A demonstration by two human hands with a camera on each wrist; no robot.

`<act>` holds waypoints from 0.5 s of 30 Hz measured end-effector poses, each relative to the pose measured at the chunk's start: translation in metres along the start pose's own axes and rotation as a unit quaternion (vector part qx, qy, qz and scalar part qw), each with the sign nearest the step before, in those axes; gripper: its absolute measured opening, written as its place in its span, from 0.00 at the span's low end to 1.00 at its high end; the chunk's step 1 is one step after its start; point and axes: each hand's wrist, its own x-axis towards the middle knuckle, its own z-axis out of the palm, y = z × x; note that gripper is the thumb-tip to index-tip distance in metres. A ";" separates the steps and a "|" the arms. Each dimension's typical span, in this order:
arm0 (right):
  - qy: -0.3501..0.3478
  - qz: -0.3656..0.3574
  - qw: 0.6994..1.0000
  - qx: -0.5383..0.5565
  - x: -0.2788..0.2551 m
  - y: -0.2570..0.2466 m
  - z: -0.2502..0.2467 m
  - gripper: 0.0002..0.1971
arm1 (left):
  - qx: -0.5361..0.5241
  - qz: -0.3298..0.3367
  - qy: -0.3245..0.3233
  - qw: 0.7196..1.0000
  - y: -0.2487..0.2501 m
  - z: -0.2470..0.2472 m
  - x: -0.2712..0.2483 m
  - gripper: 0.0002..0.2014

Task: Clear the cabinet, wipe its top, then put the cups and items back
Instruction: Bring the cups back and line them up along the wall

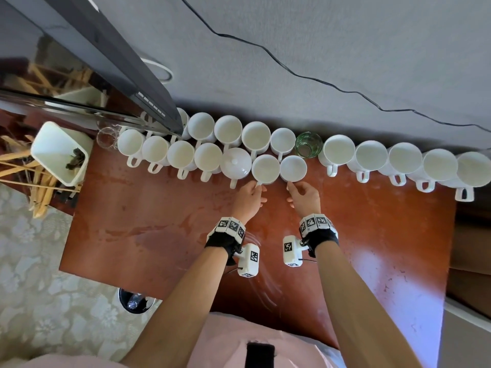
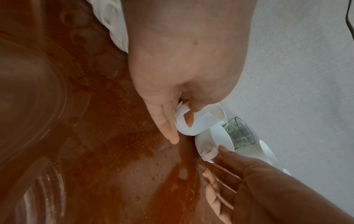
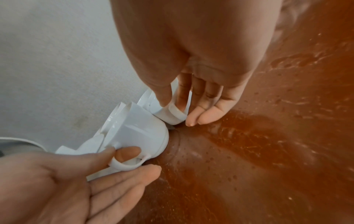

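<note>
Your left hand [image 1: 249,193] pinches the handle of one empty white cup [image 1: 265,169]; your right hand [image 1: 303,193] pinches the handle of its neighbour [image 1: 293,168]. Both cups stand on the wet surface [image 1: 148,235], just in front of the green glass [image 1: 308,144], also empty.

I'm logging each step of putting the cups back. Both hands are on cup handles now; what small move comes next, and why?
Probably let go of both handles. The left hand and right hand each pinch a cup's handle, and both cups already sit on the cabinet top beside the lidded pot, in the front row.
</note>
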 end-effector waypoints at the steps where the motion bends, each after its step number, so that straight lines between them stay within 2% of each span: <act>1: 0.005 -0.002 1.000 -0.003 -0.004 -0.002 -0.002 0.12 | 0.000 0.001 0.001 1.000 0.000 0.000 -0.001 0.14; 10: 0.023 -0.019 0.999 -0.040 -0.059 -0.005 -0.022 0.03 | -0.027 -0.002 -0.016 0.999 0.003 0.001 -0.011 0.15; 15: 0.046 -0.027 0.996 -0.065 -0.100 0.004 -0.042 0.07 | 0.038 0.002 -0.028 0.999 0.010 -0.003 -0.021 0.12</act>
